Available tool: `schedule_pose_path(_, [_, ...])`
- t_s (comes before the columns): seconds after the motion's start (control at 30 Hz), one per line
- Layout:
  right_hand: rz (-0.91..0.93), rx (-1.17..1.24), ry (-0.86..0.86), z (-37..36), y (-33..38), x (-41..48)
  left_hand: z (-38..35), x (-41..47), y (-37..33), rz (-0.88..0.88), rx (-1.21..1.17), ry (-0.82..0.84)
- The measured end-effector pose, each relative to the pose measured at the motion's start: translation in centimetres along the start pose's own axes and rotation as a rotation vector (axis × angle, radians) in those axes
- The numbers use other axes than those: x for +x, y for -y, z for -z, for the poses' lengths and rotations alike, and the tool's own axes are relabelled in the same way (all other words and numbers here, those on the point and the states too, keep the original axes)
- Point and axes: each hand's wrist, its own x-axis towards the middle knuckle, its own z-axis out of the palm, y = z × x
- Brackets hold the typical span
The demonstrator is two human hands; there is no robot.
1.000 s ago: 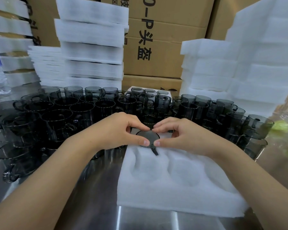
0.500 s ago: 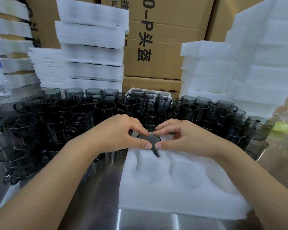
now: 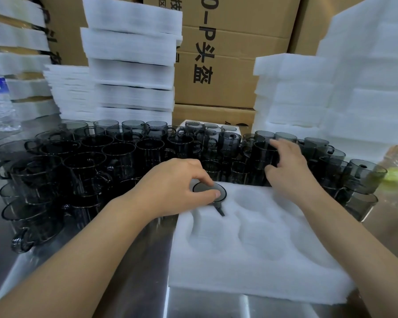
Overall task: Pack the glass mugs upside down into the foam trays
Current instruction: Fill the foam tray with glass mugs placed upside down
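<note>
The right hand [image 3: 287,166] has left the seated mug [image 3: 203,190] and reached to the loose mugs [image 3: 260,154].

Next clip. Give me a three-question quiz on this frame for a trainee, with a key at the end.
1. True or false: the seated mug in the near foam tray stands mouth up.
2. Where is the right hand? A: over the loose mugs behind the tray. B: on the seated mug. C: flat on the table.
3. Fill in: the left hand has its grip on the seated mug, which sits in the tray's far-____ pocket.
Key: 1 false; 2 A; 3 left.
</note>
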Motion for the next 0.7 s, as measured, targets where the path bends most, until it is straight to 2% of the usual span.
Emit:
schedule_pose_path(0.13, [-0.016,-0.085,0.058,-0.29,-0.41,0.31,-0.1,-0.01,-0.04,0.008,0.005,-0.028])
schedule_pose_path(0.37, [0.012,-0.116,-0.134,-0.03,-0.47,0.24,-0.28,-0.02,-0.02,0.005,-0.016,-0.042])
schedule_pose_path(0.6, [0.051,-0.135,-0.166,0.06,-0.31,0.06,-0.4,-0.02,0.07,0.001,-0.021,-0.05])
schedule_pose_path(0.7, [0.143,-0.071,-0.223,0.17,0.21,-0.34,-0.37,-0.04,-0.04,0.012,0.019,-0.045])
